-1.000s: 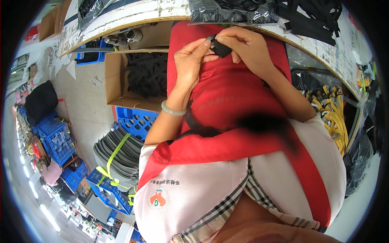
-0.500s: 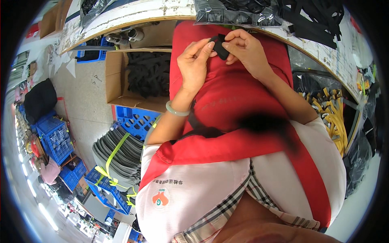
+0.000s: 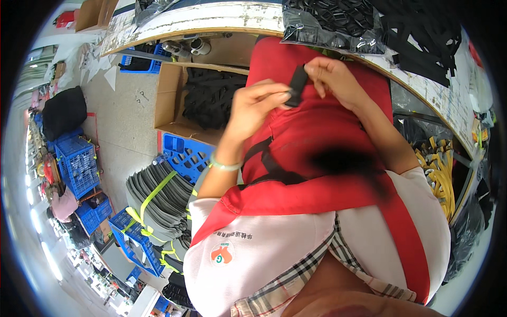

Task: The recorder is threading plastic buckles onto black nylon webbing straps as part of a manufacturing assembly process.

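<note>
A short black webbing strap (image 3: 298,87) stands out over the red apron (image 3: 317,124) on my lap. My left hand (image 3: 259,105) is closed, with thumb and fingers pinching the strap's lower end. My right hand (image 3: 335,79) has its bent fingers at the strap's upper edge, in what looks like a pinch; slight blur hides the exact contact. A pale bangle sits on my left wrist.
The worktable (image 3: 222,24) curves across the front, bearing a clear bag of black buckles (image 3: 332,26) and black straps (image 3: 422,37). At left are a cardboard box (image 3: 169,100) of black strips, blue crates (image 3: 76,164) and tied grey sheets (image 3: 158,195). Yellow straps (image 3: 435,169) hang right.
Both hands have moved a little right and nearer me, my left hand more so. The black piece, folded between the fingertips before, now shows as a longer upright strip.
</note>
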A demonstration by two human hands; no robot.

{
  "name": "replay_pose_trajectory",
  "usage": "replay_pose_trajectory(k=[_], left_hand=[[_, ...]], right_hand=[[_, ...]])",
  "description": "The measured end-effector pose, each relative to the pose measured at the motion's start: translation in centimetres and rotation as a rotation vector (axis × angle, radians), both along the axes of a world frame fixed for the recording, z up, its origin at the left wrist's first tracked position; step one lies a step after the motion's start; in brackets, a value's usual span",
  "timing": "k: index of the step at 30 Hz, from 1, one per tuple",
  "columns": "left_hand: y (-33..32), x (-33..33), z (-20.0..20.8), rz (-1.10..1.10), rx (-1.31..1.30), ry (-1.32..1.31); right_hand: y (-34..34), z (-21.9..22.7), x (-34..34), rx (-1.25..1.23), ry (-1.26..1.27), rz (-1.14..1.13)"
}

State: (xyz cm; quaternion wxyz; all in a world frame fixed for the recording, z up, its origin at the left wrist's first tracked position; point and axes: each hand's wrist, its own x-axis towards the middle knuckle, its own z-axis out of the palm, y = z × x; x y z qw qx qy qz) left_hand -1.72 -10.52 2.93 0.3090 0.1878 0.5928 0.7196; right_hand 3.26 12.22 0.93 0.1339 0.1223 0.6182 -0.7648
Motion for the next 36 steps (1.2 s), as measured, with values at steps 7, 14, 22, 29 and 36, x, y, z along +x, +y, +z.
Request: replay_pose_trajectory(k=[7, 14, 22, 29, 36], left_hand=[[-13.1, -4.4, 2.4, 0.386, -0.849, 0.568], [-0.6, -6.1, -3.4, 0.214, -0.317, 0.312], [22.0, -12.1, -0.6, -0.009, -0.697, 1.13], [25.4, -13.2, -3.4, -0.067, -0.584, 1.124], [25.8, -17.0, -2.3, 0.074, -0.309, 0.716]], right_hand=[[1.0, -1.7, -0.2, 0.137, -0.004, 0.031], [1.2, -2.0, 0.4, 0.287, 0.062, 0.048], [1.2, -3.7, 2.4, 0.5, 0.314, 0.222], [3.4, -4.5, 2.6, 0.581, 0.255, 0.177], [3.9, -4.1, 2.2, 0.532, 0.263, 0.227]])
